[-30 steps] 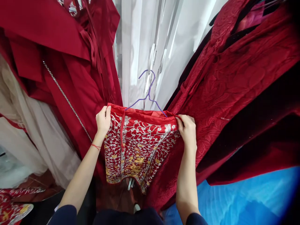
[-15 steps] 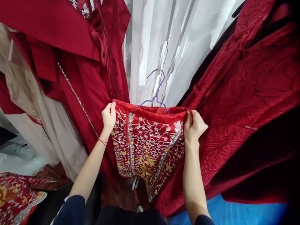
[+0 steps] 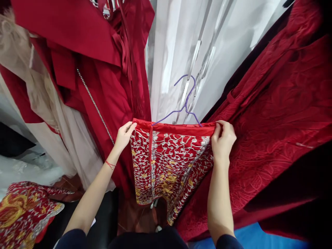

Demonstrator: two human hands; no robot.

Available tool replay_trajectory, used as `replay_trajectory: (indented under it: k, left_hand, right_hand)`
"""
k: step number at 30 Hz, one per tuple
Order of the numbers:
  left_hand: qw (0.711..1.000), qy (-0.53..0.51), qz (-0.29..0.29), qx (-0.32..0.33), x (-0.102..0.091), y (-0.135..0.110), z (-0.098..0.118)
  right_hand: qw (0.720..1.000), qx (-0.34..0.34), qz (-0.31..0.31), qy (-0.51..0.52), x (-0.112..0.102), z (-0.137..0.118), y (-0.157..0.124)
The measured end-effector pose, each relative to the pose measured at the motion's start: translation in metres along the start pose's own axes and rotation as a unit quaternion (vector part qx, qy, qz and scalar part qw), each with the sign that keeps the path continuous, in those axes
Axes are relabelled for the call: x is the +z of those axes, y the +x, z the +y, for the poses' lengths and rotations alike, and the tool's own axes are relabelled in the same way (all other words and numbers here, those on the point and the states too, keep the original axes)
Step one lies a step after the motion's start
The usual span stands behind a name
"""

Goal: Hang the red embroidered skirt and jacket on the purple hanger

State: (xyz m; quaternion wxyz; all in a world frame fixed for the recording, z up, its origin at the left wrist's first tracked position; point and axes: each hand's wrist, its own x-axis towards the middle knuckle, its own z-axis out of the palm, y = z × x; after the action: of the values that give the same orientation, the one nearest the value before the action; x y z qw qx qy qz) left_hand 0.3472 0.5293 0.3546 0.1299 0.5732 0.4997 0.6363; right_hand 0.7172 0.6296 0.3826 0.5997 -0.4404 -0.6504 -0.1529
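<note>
A red skirt [image 3: 173, 162] with silver and gold embroidery hangs in front of me, its plain red satin waistband uppermost. My left hand [image 3: 123, 136] pinches the waistband's left corner between thumb and fingers. At the right corner, my right hand [image 3: 223, 140] is closed on the band. A purple wire hanger [image 3: 186, 103] rises out of the waist opening between my hands. Its lower part is hidden inside the skirt, and its hook stands above against a pale background.
Dark red dresses [image 3: 103, 79] hang on the left beside a beige gown [image 3: 38, 79]. A patterned red garment [image 3: 272, 138] fills the right side. Another embroidered garment [image 3: 23, 211] lies on a black surface at lower left. Something blue [image 3: 254, 238] shows at lower right.
The waistband is now pulled straighter and more of the hanger shows above it. My view has shifted, so the surroundings sit further right. Both hands keep their hold.
</note>
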Motion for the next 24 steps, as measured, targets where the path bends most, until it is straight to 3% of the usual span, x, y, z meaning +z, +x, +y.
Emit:
replay_trajectory:
  k: [2, 4, 6, 7, 9, 10, 13, 17, 20, 24]
  left_hand:
    - [0.996, 0.07, 0.05, 0.035, 0.001, -0.01, 0.001]
    - [0.967, 0.184, 0.152, 0.093, 0.006, -0.022, 0.004]
    - [0.918, 0.283, 0.23, 0.155, 0.017, -0.036, 0.008]
    - [0.904, 0.311, 0.235, 0.177, 0.023, -0.042, 0.009]
    - [0.909, 0.319, 0.188, 0.194, 0.038, -0.051, 0.011]
    - [0.921, 0.305, 0.155, 0.186, 0.044, -0.054, 0.011]
    - [0.957, 0.248, 0.073, 0.129, 0.054, -0.054, 0.014]
    - [0.97, 0.22, -0.003, 0.106, 0.051, -0.05, 0.023]
    - [0.983, 0.163, -0.001, 0.084, 0.048, -0.049, 0.029]
    - [1.0, 0.012, -0.017, 0.015, 0.05, -0.046, 0.034]
  right_hand:
    - [0.995, 0.005, 0.093, -0.019, 0.001, -0.025, -0.013]
    - [0.989, -0.013, 0.148, -0.007, 0.002, -0.058, -0.028]
    - [0.989, -0.075, 0.118, 0.048, 0.007, -0.095, -0.047]
    - [0.99, -0.109, 0.061, 0.073, 0.012, -0.113, -0.058]
    - [0.985, -0.116, -0.073, 0.102, 0.026, -0.147, -0.078]
    - [0.983, -0.079, -0.126, 0.111, 0.035, -0.161, -0.087]
    - [0.971, 0.036, -0.206, 0.12, 0.056, -0.188, -0.098]
    - [0.948, 0.111, -0.238, 0.179, 0.061, -0.195, -0.084]
    - [0.938, 0.113, -0.237, 0.228, 0.053, -0.194, -0.074]
    - [0.926, 0.09, -0.234, 0.282, 0.045, -0.194, -0.076]
